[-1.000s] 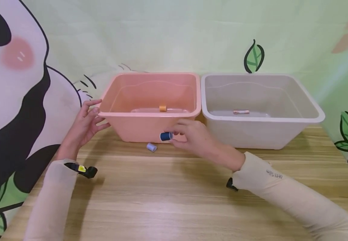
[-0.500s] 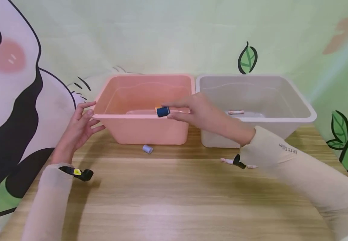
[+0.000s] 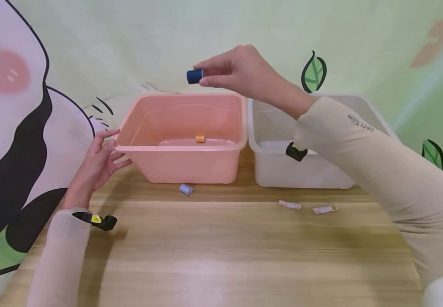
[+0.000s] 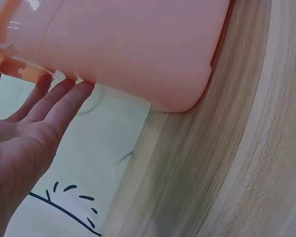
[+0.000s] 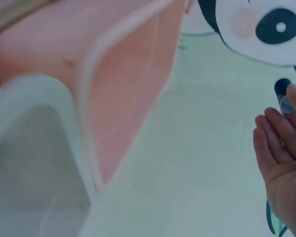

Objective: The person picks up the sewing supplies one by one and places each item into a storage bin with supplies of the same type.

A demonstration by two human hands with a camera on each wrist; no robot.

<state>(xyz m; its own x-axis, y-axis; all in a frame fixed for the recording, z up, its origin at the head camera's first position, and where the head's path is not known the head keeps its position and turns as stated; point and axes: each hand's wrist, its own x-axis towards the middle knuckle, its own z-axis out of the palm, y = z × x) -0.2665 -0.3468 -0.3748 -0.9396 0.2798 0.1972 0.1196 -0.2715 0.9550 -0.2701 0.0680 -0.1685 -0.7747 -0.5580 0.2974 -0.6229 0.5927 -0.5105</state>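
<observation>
Raised higher, the right grip (image 3: 247, 73) pinches navy spool (image 3: 194, 76), sleeve (image 3: 371, 166) partly hiding grey bin (image 3: 283, 170).

A dark blue thread spool (image 3: 194, 76) is held at upper centre of the head view, pinched near its pale right end by the fingers and thumb of the right hand (image 3: 244, 70). Its barrel is turned nearly sideways, and it is seen higher than the far rim of the pink bin (image 3: 194, 166). That open-topped, flared plastic bin is stood upright on the table, left of centre, its left rim touched by the left hand (image 3: 99, 164). An orange spool (image 3: 200, 139) is seen lying inside on its floor.
</observation>
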